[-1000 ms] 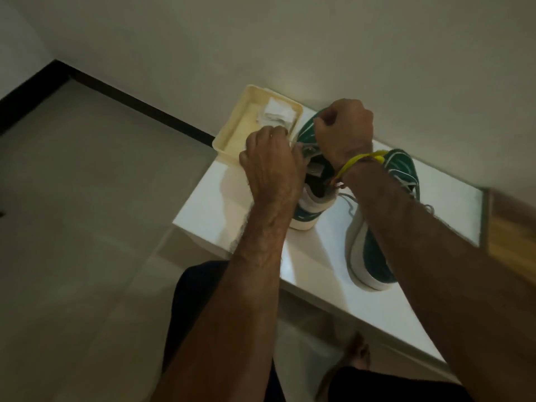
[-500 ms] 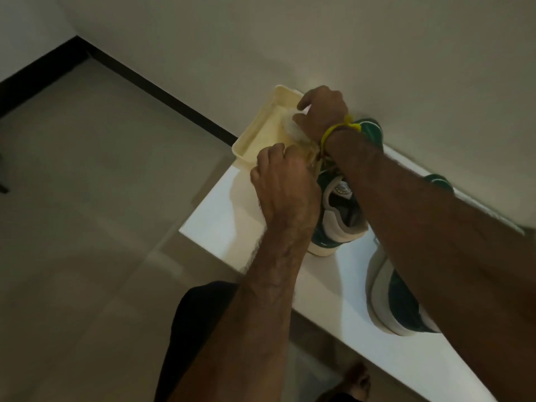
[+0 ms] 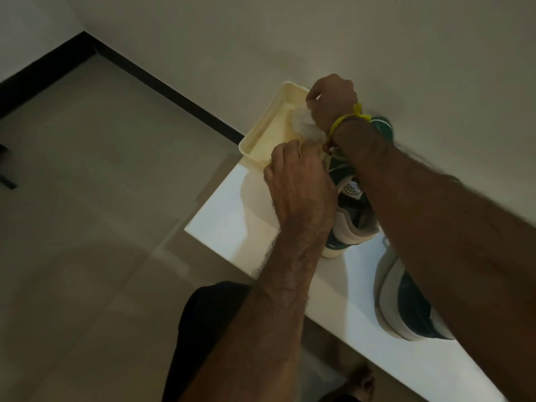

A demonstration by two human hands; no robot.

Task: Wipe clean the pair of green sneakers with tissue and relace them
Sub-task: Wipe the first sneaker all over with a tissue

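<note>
- Since a second ago my right hand (image 3: 333, 104) has left the sneaker's tongue and reached out over the cream tray (image 3: 262, 134), where its fingers are now curled round a wad of white tissue (image 3: 304, 126).
- My left hand (image 3: 298, 184) has kept its place at the near sneaker (image 3: 352, 216), knuckles up and fingers curled; it looks to pinch a pale lace (image 3: 336, 162) at the shoe's front, though the fingertips themselves are hidden from me.
- That near sneaker stands upright on the white table (image 3: 232, 224), heel toward me, its toe end beside the tray and under my right wrist.
- A yellow band (image 3: 348, 118) sits round my right wrist.
- The second sneaker (image 3: 406, 306) lies on its side near the table's front edge, to the right, partly covered by my right forearm.
- Both sneakers are green with white soles, well apart from each other.
- The tray sits at the table's far left corner, against the wall.
</note>
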